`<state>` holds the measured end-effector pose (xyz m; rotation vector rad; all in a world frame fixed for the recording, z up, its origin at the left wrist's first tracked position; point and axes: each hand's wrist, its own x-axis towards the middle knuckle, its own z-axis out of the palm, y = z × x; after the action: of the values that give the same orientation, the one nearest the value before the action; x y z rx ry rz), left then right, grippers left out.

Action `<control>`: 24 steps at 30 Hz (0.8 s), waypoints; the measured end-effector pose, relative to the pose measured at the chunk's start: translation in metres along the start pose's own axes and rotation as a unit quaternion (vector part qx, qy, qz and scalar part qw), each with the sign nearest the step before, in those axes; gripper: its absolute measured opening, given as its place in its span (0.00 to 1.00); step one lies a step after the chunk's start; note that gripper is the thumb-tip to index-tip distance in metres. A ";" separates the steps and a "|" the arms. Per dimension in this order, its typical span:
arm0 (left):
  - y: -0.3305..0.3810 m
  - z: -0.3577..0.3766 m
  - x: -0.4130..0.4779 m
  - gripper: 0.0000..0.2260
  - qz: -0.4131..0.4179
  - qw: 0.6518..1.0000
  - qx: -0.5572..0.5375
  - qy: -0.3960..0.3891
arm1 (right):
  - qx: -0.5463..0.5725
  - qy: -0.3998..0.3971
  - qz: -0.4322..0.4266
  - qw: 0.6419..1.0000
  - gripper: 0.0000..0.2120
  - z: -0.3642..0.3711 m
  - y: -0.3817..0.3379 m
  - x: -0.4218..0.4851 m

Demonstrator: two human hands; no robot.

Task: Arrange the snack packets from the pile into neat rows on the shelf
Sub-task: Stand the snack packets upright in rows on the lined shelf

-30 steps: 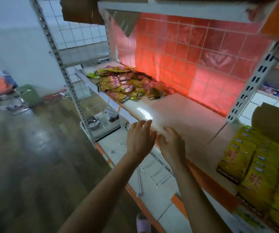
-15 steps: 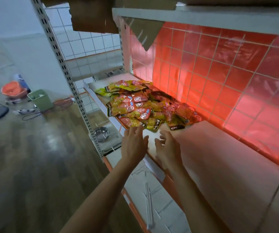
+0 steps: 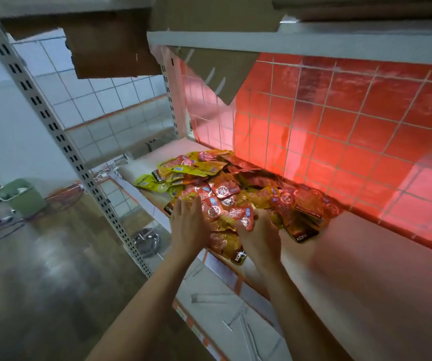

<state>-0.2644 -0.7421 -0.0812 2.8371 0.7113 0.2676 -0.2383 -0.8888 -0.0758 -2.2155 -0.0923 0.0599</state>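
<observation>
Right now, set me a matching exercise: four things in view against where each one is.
1 snack packet pile
2 green bin
3 cardboard flap
4 left hand

a hangs below the upper shelf
b on the floor, far left
c on the shelf, by the red tiles
d rests on the pile's front edge

Pairs: 1-c, 2-b, 3-a, 4-d.

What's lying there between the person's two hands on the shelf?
In the head view, snack packets at the pile's near edge fill the gap between the left hand and right hand.
</observation>
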 end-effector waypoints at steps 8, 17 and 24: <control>-0.010 -0.005 0.015 0.22 0.038 0.999 0.007 0.016 | 0.095 0.132 0.036 0.986 0.17 0.020 -0.018 -0.002; 0.026 -0.025 -0.002 0.19 0.164 0.969 -0.178 0.042 | 0.284 0.303 0.102 0.904 0.06 -0.014 0.006 -0.019; 0.100 -0.017 -0.046 0.14 0.362 0.885 -0.293 0.002 | 0.328 0.429 0.122 0.833 0.07 -0.079 0.051 -0.063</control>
<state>-0.2634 -0.8479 -0.0467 2.3646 -0.4202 0.4951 -0.2930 -0.9879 -0.0683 -1.3789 0.6228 -0.6661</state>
